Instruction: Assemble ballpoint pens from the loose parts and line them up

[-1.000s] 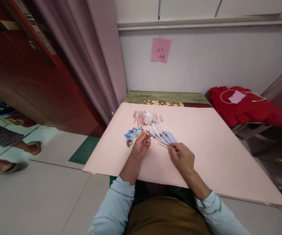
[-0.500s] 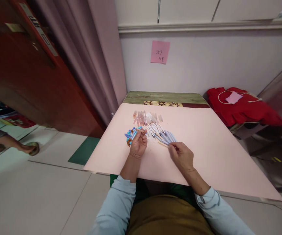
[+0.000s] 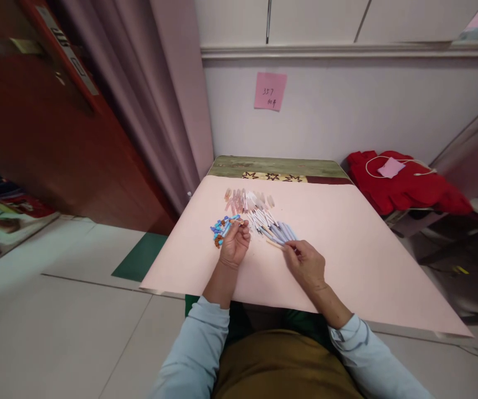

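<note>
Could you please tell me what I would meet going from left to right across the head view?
Reddish-brown door, mauve curtain, left hand, slim pen-like sticks, right hand, red cloth.

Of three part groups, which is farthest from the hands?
The translucent pieces, at the back; the blue-and-brown pile is by the left hand, slender sticks by the right hand.

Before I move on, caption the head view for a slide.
Left hand pinches a small tan piece beside blue and brown bits; right hand touches the fanned pen-like sticks.
</note>
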The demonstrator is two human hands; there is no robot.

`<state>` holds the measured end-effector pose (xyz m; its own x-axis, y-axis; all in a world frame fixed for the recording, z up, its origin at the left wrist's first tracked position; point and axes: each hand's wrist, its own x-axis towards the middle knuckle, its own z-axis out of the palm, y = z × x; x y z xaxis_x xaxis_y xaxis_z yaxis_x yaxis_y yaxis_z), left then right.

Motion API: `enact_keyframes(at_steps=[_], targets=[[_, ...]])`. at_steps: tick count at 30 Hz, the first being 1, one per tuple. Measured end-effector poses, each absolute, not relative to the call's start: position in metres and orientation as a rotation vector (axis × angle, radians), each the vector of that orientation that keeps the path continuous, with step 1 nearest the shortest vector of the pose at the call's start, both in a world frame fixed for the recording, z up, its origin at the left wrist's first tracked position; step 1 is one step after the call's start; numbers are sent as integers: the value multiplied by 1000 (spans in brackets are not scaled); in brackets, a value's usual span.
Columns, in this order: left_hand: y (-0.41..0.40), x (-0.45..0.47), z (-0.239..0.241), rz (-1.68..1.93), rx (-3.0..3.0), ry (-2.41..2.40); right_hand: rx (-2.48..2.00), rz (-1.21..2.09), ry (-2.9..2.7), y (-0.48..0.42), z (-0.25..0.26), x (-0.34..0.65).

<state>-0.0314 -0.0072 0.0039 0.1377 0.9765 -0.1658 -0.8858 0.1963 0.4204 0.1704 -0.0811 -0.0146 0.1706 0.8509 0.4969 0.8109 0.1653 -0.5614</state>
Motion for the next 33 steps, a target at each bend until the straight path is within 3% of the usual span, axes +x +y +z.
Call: enact_keyframes(at_steps=[17,33], targets=[[-6,-31,5,1343,233,428,-2049,238,-1859,-1,30,142],[-3,-32,-1,1307,259,417,-2255,195,-1933,47,21,121]])
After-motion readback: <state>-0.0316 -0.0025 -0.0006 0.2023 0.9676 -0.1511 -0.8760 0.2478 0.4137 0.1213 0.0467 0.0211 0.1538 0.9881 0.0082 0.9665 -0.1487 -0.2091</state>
